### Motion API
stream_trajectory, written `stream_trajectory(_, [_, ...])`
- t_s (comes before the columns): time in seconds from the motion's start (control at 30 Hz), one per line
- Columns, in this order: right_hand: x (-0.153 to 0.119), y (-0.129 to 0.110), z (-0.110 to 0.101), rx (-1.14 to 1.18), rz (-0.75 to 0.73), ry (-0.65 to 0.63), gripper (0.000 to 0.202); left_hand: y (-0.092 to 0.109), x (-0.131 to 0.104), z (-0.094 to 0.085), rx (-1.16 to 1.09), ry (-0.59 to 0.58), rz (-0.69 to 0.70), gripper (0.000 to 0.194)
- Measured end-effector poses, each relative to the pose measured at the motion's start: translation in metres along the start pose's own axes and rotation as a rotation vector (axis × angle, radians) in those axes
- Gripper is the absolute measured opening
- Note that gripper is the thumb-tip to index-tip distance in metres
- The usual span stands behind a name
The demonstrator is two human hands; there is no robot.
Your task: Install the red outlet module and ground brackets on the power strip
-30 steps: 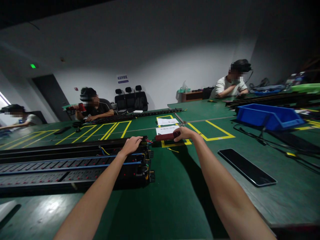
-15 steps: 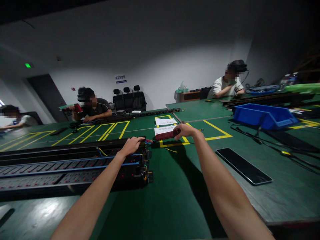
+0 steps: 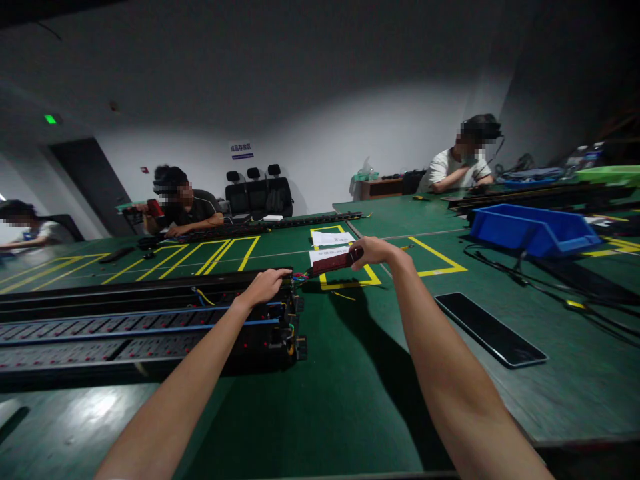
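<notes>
My left hand (image 3: 265, 285) lies palm down, fingers loosely spread, on the far end of the long black power strips (image 3: 145, 320), pressing them to the counter (image 3: 350, 400) so that they hold steady, I judge. It grips nothing; it only rests there. My right hand (image 3: 375, 252) is closed around the end of a dark red module (image 3: 334, 261), thumb and fingers pinching it. The module is lifted off the counter and tilted, its far end low and pointing at the strips' open end, where coloured wires (image 3: 299, 279) stick out between the two. I cannot tell whether the wires are joined to the module or only lie beneath it.

The strips lie side by side along the left part of the counter, their ends just left of its middle, with blue and yellow leads running over them. Just beyond my right hand, white paper sheets (image 3: 330, 239) lie inside a yellow taped box (image 3: 373, 280). Nearer the right edge a flat black panel (image 3: 490, 330) lies by itself, well apart from my arm. Farther right, black cables (image 3: 525, 277) trail toward a blue bin (image 3: 535, 230).

Across the counter one person (image 3: 185, 207) sits working at another long strip, another person (image 3: 25, 230) at the far left, a third person (image 3: 463, 167) at the back right.
</notes>
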State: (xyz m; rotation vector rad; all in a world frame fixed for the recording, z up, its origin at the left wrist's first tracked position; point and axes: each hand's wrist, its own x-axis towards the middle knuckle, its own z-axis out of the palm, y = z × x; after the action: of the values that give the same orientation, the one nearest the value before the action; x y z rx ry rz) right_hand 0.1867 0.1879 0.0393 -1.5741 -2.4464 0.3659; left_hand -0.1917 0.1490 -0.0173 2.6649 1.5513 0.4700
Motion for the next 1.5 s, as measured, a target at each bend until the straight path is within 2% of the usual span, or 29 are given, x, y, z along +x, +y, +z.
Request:
stream_trajectory(0.17, [-0.005,-0.009,-0.006,-0.02,0.013,0.003,0.047,0.016,0.01,-0.001,-0.062,0.062,-0.14,0.041])
stream_trajectory(0.37, [-0.013,-0.019,-0.011,-0.038,0.025,-0.006,0.041,0.039,0.031,0.001,-0.019,0.165,-0.423,0.029])
stream_trajectory(0.5, [-0.015,-0.02,-0.013,-0.049,0.037,-0.008,0.042,0.044,0.032,0.002,-0.023,0.196,-0.493,0.028])
stream_trajectory(0.77, [-0.012,-0.019,-0.016,-0.072,0.066,0.01,0.051,0.034,0.031,0.005,-0.078,0.212,-0.421,0.025])
stream_trajectory(1.2, [-0.014,-0.025,-0.018,-0.102,0.053,-0.003,0.039,0.029,0.027,0.008,-0.163,0.22,-0.318,0.032])
stream_trajectory(1.5, [-0.013,-0.021,-0.018,-0.073,0.047,-0.021,0.038,0.026,0.03,0.011,-0.144,0.244,-0.282,0.026])
